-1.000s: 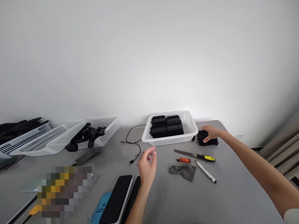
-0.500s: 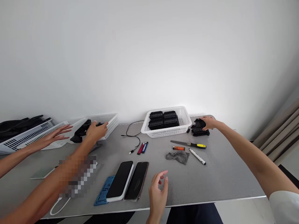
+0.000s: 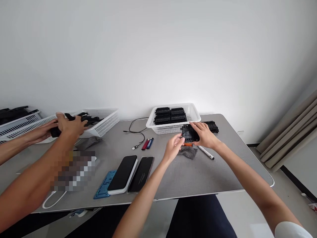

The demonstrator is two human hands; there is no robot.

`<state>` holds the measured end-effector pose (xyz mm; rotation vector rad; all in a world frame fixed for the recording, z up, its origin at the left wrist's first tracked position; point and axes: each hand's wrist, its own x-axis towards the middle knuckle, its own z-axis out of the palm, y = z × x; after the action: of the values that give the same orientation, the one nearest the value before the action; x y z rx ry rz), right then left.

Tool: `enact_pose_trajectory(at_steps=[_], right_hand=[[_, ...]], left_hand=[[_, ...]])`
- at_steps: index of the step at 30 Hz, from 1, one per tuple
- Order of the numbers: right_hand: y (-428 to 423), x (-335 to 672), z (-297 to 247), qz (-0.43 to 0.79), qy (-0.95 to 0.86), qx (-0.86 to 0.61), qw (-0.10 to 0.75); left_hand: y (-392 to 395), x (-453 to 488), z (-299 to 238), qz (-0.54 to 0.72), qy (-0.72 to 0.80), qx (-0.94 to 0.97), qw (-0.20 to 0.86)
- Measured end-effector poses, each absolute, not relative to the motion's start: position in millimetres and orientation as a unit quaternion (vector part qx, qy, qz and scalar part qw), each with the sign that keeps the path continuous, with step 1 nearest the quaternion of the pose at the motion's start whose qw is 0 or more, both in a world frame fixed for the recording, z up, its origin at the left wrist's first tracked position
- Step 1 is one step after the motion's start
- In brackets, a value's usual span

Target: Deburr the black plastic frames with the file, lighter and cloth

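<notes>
A flat black ribbed plastic part [image 3: 188, 133] is held above the table in front of the white basket. My right hand [image 3: 203, 134] grips it along the top and right side, fingers closed over it. At its lower left corner, my left hand [image 3: 174, 145] pinches the edge. Behind my right hand, more black plastic parts [image 3: 212, 126] lie on the table, partly hidden. The white basket [image 3: 173, 129] holds several similar black parts in stacks. Under the held part, an orange lighter [image 3: 188, 144] and a dark grey cloth-like scrap [image 3: 188, 152] are partly covered.
A white marker [image 3: 206, 152] lies right of the scrap. Red and blue small sticks [image 3: 148, 144], a black cable [image 3: 138, 132] and two phones [image 3: 141, 174] lie to the left. A co-worker's hands [image 3: 70, 125] hold a black object by another white basket [image 3: 106, 122].
My right hand has brought a black part from the right pile toward the middle, and my left hand has risen to take its edge. The co-worker's hands have come together; the view has shifted.
</notes>
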<state>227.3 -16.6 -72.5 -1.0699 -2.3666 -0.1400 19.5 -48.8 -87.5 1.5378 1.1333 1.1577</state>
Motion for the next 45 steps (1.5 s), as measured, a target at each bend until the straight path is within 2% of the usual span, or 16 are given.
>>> enact_pose_trajectory(at_steps=[5,8,10,16,23,28,30,34,35,45], right_hand=[[-14.5,207.9,-95.1,-0.077,-0.864,-0.389,0.31],[-13.5,205.2,-119.4,-0.072,-0.832,-0.413,0.364],[-15.3,205.0,-136.0,-0.042,-0.812,-0.432,0.391],[-23.5,208.6,-157.8,0.095,-0.814,-0.415,0.395],[-23.9,213.9,-157.5,0.115,-0.785,-0.423,0.438],[-23.4,213.1,-159.8,0.14,-0.751,-0.455,0.458],[-17.5,210.2,-157.5,0.131,-0.749,-0.496,0.42],[0.9,194.1,-149.6,0.075,-0.809,-0.551,0.189],[4.8,188.8,-148.4,0.07,-0.814,-0.553,0.161],[9.9,163.8,-159.9,0.041,-0.816,-0.564,0.118]], left_hand=[[-8.0,16.2,-103.6,0.499,0.429,0.58,0.48],[-2.6,8.0,-119.8,0.515,0.428,0.556,0.492],[-3.6,3.0,-131.9,0.532,0.426,0.529,0.506],[-10.8,-1.5,-156.2,0.535,0.404,0.478,0.568],[-14.1,1.8,-157.6,0.537,0.41,0.499,0.543],[-13.9,1.6,-159.0,0.61,0.427,0.447,0.496],[-11.8,0.7,-160.6,0.644,0.432,0.414,0.477],[-6.6,-2.3,-165.8,0.682,0.446,0.366,0.449],[-5.5,-3.5,-166.9,0.688,0.451,0.358,0.442],[-3.9,-6.0,-166.0,0.705,0.444,0.331,0.442]])
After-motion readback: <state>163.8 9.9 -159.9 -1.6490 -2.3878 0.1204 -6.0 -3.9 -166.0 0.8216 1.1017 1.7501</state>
